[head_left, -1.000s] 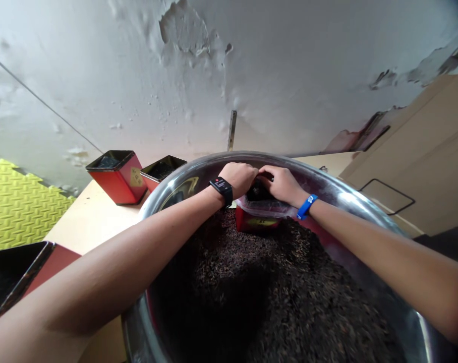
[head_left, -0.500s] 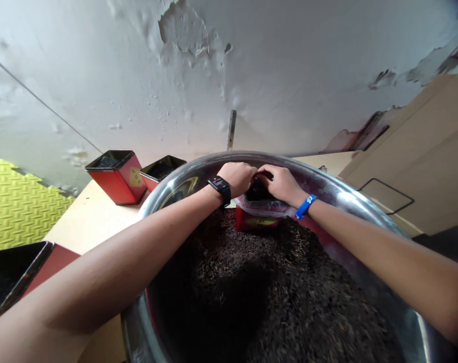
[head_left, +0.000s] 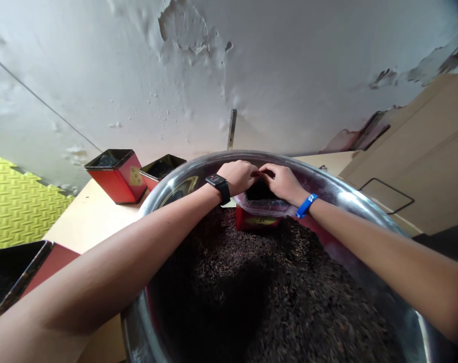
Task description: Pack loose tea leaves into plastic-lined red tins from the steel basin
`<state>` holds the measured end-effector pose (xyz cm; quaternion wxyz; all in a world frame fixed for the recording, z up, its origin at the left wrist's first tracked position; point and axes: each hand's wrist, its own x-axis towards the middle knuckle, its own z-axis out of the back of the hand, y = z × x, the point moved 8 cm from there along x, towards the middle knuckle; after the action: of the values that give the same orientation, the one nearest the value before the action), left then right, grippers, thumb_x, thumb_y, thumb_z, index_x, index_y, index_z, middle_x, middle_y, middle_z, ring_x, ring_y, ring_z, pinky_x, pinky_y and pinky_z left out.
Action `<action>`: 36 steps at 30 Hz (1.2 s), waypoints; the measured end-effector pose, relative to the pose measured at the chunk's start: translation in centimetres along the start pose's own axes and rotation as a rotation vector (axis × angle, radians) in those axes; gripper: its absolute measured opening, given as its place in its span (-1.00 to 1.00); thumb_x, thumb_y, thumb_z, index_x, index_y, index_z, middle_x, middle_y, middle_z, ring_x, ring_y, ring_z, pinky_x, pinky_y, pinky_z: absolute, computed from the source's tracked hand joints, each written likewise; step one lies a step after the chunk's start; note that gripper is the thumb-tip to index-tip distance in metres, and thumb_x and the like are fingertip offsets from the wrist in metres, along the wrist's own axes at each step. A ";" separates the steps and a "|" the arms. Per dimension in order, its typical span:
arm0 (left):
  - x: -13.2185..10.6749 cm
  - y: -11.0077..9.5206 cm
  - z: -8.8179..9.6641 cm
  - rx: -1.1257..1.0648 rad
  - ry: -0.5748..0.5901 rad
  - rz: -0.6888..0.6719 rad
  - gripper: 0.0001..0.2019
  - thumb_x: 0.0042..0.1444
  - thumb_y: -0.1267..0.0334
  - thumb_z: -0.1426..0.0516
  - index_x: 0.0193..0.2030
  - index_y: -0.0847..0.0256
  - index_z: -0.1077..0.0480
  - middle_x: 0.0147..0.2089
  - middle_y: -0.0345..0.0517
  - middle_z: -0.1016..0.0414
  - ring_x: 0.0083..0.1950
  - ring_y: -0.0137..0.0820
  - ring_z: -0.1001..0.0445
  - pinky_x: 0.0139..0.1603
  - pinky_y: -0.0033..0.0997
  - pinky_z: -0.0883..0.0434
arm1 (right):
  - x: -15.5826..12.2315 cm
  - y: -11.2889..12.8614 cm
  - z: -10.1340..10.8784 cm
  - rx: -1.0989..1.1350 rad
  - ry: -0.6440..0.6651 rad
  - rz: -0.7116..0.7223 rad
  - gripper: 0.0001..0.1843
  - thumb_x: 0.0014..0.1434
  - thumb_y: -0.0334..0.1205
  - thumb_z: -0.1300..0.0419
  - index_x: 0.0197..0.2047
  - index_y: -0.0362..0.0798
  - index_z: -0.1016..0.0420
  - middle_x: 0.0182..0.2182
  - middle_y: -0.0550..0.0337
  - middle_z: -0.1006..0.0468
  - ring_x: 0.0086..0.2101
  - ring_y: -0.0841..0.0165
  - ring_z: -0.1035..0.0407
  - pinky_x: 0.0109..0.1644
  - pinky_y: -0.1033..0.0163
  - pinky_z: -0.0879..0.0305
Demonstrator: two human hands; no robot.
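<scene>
Bare forearms [head_left: 164, 222], black rectangular smartwatch [head_left: 217, 182] on left, blue white-marked wristband [head_left: 306, 205] on right

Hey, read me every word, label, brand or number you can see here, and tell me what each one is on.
No text is clear enough to quote.
Yellow label on the upper-left red tin: characters, too blurred to read.
Yellow-green label on the red tin in the basin: characters, too small to read.
Black watch: screen marks, too small.
Blue wristband: white mark, unreadable.
</scene>
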<state>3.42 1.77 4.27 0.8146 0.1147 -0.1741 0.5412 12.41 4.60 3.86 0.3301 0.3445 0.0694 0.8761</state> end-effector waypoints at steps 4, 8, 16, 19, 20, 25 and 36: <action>0.1 0.3 0.0 -0.009 0.002 0.027 -0.72 0.12 0.10 0.06 -0.21 0.10 -0.42 -0.22 -0.11 -0.46 -0.26 -0.36 -0.40 -0.34 -0.41 -0.26 | 0.0 0.2 -0.1 0.002 0.011 0.016 -0.79 0.09 -0.26 -0.04 -0.28 -0.10 -0.47 -0.36 0.10 -0.53 -0.36 0.33 -0.37 -0.28 0.28 -0.21; 0.0 0.5 0.0 -0.022 0.013 0.043 -0.74 0.12 0.12 0.05 -0.21 0.09 -0.41 -0.21 -0.13 -0.46 -0.25 -0.37 -0.38 -0.36 -0.41 -0.24 | -0.1 0.3 -0.2 -0.005 0.024 0.032 -0.79 0.09 -0.29 -0.03 -0.28 -0.10 -0.47 -0.35 0.11 -0.53 -0.35 0.33 -0.37 -0.26 0.28 -0.22; -0.2 0.3 -0.1 -0.005 0.006 -0.003 -0.78 0.12 0.19 0.04 -0.16 0.07 -0.38 -0.20 -0.16 -0.45 -0.26 -0.38 -0.35 -0.34 -0.41 -0.24 | -0.1 0.6 -0.2 -0.030 0.057 0.069 -0.78 0.09 -0.30 -0.01 -0.31 -0.10 -0.47 -0.38 0.11 -0.53 -0.37 0.33 -0.37 -0.29 0.29 -0.19; -0.2 0.3 -0.1 -0.014 0.018 0.013 -0.77 0.10 0.19 0.03 -0.18 0.06 -0.41 -0.21 -0.14 -0.46 -0.24 -0.36 -0.37 -0.33 -0.39 -0.25 | -0.1 0.4 -0.5 -0.029 0.081 0.068 -0.80 0.08 -0.30 -0.01 -0.33 -0.10 -0.46 -0.39 0.12 -0.53 -0.38 0.34 -0.36 -0.31 0.30 -0.18; -0.1 0.3 -0.1 -0.018 0.024 0.018 -0.76 0.09 0.20 0.02 -0.18 0.06 -0.42 -0.21 -0.13 -0.46 -0.24 -0.35 -0.38 -0.33 -0.39 -0.26 | -0.1 0.4 -0.6 -0.031 0.090 0.069 -0.80 0.09 -0.29 -0.01 -0.33 -0.11 -0.45 -0.39 0.12 -0.53 -0.39 0.34 -0.36 -0.31 0.30 -0.18; 0.2 0.7 -0.4 -0.085 0.069 0.004 -0.76 0.05 0.20 -0.01 -0.19 0.08 -0.45 -0.22 -0.11 -0.49 -0.24 -0.36 -0.40 -0.32 -0.42 -0.27 | -0.2 0.6 -0.8 -0.119 0.115 0.075 -0.80 0.10 -0.25 -0.01 -0.31 -0.09 -0.44 -0.37 0.10 -0.52 -0.36 0.32 -0.36 -0.31 0.30 -0.16; 0.8 2.0 -0.6 -0.342 0.230 -0.049 -0.57 -0.05 0.29 -0.08 0.03 0.24 -0.30 -0.17 -0.13 -0.49 -0.21 -0.45 -0.40 -0.22 -0.54 -0.28 | -5.5 11.5 -3.8 -0.020 0.264 0.420 -0.71 0.18 -0.15 0.08 -0.36 -0.12 -0.38 -0.47 0.15 -0.41 -0.42 0.40 -0.27 -0.28 0.29 -0.15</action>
<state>1.95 3.39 4.04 0.8496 -0.0835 -0.1664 0.4935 6.85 -7.27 1.94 0.1321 0.2305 0.0304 0.9636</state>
